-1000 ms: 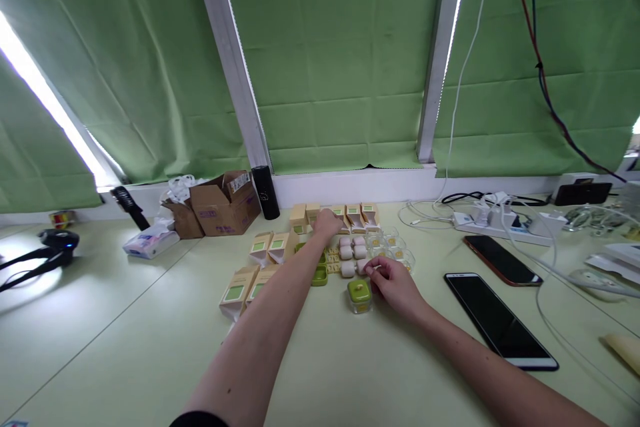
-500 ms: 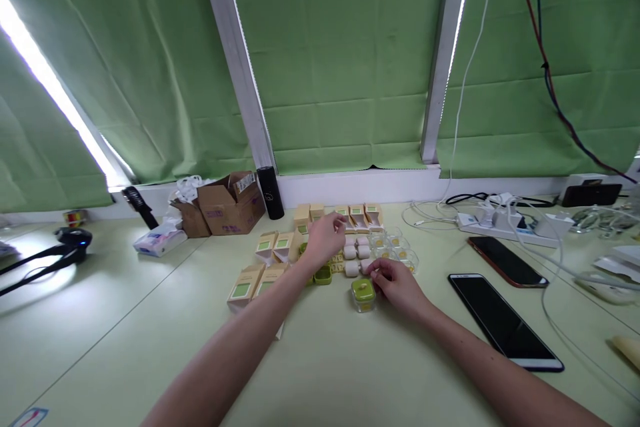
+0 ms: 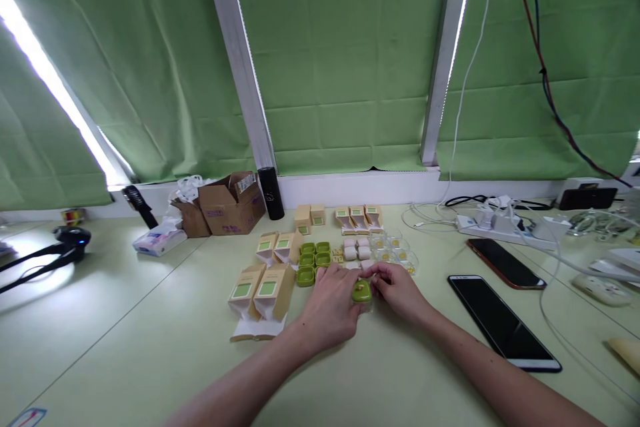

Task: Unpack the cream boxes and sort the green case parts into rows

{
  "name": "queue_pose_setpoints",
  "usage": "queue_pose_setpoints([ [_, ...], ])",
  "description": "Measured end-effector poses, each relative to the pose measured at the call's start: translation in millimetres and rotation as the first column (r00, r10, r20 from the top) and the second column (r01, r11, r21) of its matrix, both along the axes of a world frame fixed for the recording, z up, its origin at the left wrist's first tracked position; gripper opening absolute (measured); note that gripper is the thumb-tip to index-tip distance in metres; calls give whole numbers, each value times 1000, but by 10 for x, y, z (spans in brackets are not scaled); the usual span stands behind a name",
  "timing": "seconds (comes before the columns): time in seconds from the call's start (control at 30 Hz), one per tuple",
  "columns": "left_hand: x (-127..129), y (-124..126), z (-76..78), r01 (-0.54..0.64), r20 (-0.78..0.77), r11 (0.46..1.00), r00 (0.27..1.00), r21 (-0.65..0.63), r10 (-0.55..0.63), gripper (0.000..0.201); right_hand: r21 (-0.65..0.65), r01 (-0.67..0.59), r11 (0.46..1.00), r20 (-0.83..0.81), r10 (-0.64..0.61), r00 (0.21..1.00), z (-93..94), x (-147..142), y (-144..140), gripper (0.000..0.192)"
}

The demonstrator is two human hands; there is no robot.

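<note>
Both of my hands meet at a small clear case with a green lid [image 3: 361, 291] on the pale green table [image 3: 125, 347]. My left hand [image 3: 331, 307] grips the case from its left side. Its right side is pinched by the fingers of my right hand [image 3: 399, 291]. Just behind them lie several green lids [image 3: 313, 257], white pieces [image 3: 356, 250] and clear cases [image 3: 395, 251]. Tan open cartons [image 3: 260, 290] stand left of my left hand, and more cartons [image 3: 357, 216] line the back.
Two phones [image 3: 503, 320] [image 3: 505, 262] lie to the right, near a power strip [image 3: 505, 227] with tangled cables. At the back left are a brown cardboard box [image 3: 227, 202], a black cylinder [image 3: 271, 192] and a tissue pack [image 3: 159, 241]. A black clamp stand [image 3: 55, 247] is at far left.
My left hand has drawn back from the far row of cartons to the green-lidded case, joining my right hand there. The green lids it had covered are now in view.
</note>
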State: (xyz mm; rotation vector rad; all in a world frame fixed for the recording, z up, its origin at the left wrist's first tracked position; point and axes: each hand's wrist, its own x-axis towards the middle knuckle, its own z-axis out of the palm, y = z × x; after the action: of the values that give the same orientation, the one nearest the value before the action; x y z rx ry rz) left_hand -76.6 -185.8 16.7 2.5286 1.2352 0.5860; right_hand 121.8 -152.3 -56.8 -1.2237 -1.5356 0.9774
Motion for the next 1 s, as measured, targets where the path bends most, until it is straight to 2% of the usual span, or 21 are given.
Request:
queue_pose_setpoints([
  [0.17,-23,22,-71,-23,3,999,1000,-44,23,33,46,-1,999,11,0,1000,65,-16,-56,20],
  [0.33,-28,13,-101,-98,203,994,973,-45,105,34,123,1,992,-111,13,994,175,-35,-147,28],
  [0.43,-31,41,-117,-158,327,986,930,-48,165,31,115,-69,991,-246,96,965,205,-59,-182,37],
  [0.57,-31,99,-172,-208,467,976,858,-65,214,31,78,-189,979,-420,205,884,198,-120,-192,45],
  [0.67,-35,129,-218,-197,533,979,824,-53,195,31,40,-264,964,-533,245,810,189,-157,-194,43],
  [0.87,-51,182,-280,-85,655,996,750,-40,90,31,-46,-356,934,-754,201,626,186,-126,-188,32],
  [1.0,-35,200,-317,-15,704,999,709,-35,36,32,-60,-388,920,-804,186,565,168,-100,-172,31],
])
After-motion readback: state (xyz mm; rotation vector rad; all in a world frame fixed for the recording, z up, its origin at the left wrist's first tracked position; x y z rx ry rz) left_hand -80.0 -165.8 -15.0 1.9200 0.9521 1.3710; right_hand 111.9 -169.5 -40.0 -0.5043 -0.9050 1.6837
